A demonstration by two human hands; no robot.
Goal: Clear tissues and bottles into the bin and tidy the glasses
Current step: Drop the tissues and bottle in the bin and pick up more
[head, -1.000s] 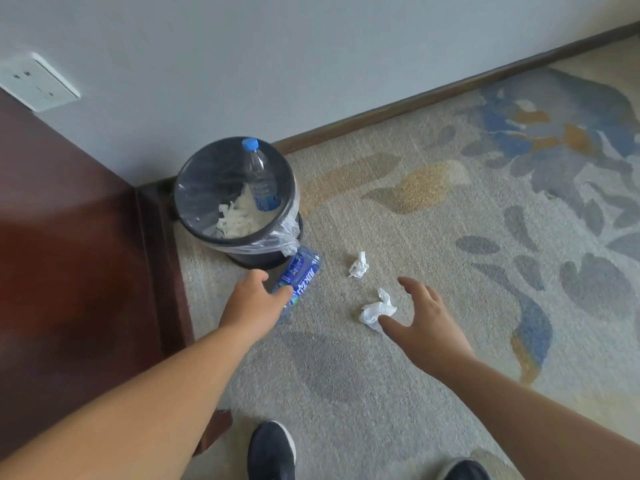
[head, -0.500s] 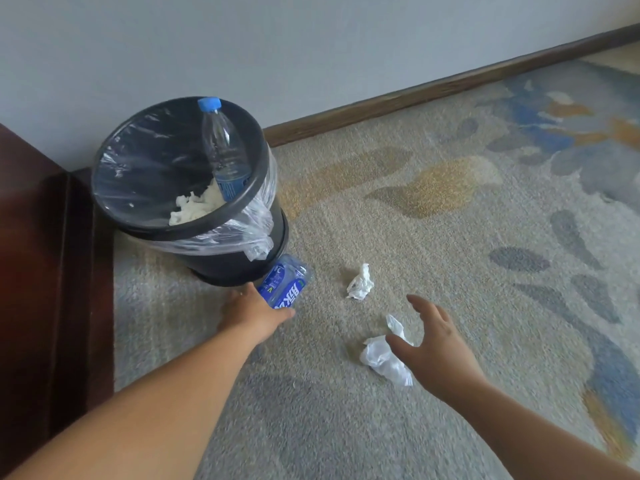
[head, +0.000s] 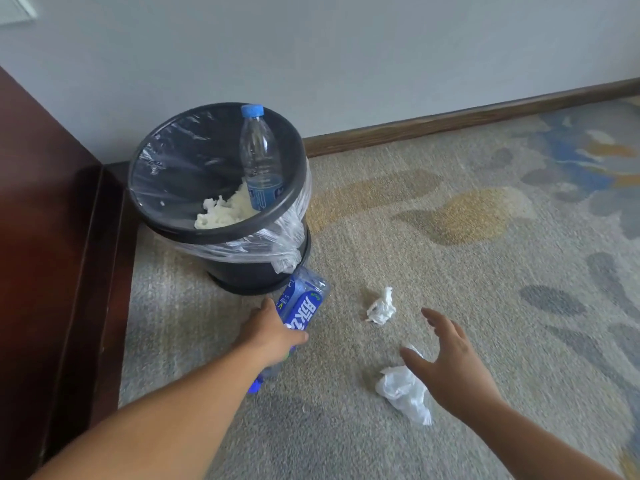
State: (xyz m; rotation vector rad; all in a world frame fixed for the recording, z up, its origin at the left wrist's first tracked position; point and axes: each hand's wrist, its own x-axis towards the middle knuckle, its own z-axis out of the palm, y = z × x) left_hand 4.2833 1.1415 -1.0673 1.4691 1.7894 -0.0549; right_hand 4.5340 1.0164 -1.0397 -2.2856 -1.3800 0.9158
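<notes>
- Blue-labelled bottle (head: 304, 303), lying beside the bin (head: 221, 234): gripped by left hand (head: 273, 336).
- Right hand (head: 450, 368): open above crumpled tissue (head: 403, 389).
- Lined bin contains leaning blue-capped bottle (head: 259, 161) and tissues (head: 225, 211).

The left forearm (head: 166, 410) is bare from the frame's edge to the wrist, broad in the near foreground and narrowing toward the left hand (head: 273, 336); the right forearm (head: 540, 445) is bare likewise and looks slimmer in view; the right hand (head: 453, 368) shows its back, thumb and fingers uncovered; of the left hand only the back and thumb show clearly.
</notes>
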